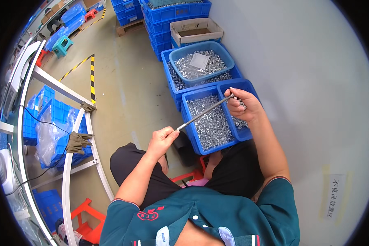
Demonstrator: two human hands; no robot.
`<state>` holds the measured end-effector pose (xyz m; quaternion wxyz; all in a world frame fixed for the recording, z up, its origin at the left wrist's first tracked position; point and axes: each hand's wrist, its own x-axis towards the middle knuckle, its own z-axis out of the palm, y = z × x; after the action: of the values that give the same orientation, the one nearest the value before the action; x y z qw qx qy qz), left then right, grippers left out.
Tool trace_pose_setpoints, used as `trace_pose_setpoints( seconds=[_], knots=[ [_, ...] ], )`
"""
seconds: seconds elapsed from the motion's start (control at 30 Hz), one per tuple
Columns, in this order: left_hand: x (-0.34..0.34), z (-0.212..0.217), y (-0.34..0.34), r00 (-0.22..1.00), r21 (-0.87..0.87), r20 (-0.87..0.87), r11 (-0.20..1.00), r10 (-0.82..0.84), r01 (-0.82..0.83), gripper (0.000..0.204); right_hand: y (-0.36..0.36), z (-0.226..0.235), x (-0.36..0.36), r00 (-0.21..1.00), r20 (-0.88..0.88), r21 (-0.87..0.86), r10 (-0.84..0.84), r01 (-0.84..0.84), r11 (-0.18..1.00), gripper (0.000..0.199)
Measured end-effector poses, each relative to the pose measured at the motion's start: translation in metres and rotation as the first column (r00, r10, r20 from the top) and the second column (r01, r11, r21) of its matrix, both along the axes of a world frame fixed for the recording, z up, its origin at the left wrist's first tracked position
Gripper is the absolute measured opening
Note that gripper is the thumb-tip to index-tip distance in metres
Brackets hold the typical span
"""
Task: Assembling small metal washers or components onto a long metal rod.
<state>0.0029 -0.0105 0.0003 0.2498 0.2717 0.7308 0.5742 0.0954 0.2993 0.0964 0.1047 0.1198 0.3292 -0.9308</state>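
Observation:
A thin grey metal rod (pixel 206 111) slants across in front of me, its right end higher than its left. My left hand (pixel 160 142) is closed around the lower end, where a shiny silvery section shows. At the upper end, the thumb and forefinger of my right hand (pixel 245 104) pinch at the tip. Several small metal nuts (pixel 242 104) sit in the curled fingers of that hand. Below the rod stands a divided blue bin (pixel 185 107) filled with loose silvery nuts (pixel 211 127); my right hand is above its right compartment.
Behind it, a pale blue tub (pixel 229 61) of nuts with a white card rests on another blue crate (pixel 165 61). Stacked blue crates (pixel 162 37) and an open carton (pixel 217 30) stand farther back. A wall (pixel 307 82) bounds the right, a white-framed bench (pixel 65 88) the left.

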Motion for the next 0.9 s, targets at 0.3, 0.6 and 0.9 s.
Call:
trace_pose_setpoints(
  seconds=[0.3, 0.6, 0.9],
  knots=[
    [0.002, -0.004, 0.004, 1.000, 0.062, 0.011, 0.998, -0.010, 0.010, 0.030, -0.007, 0.003, 0.000, 0.999, -0.045, 0.004, -0.025, 0.025, 1.000, 0.025],
    [-0.003, -0.003, 0.016, 0.981, 0.104, 0.190, 0.994, -0.042, 0.022, 0.034, -0.038, 0.011, -0.003, 0.971, 0.230, 0.611, 0.068, -0.198, 0.767, 0.033],
    [-0.002, 0.004, 0.011, 0.986, 0.062, 0.168, 0.998, -0.001, -0.009, 0.035, -0.021, 0.010, -0.008, 0.927, 0.297, 0.349, -0.228, 0.117, 0.930, 0.019]
  ],
)
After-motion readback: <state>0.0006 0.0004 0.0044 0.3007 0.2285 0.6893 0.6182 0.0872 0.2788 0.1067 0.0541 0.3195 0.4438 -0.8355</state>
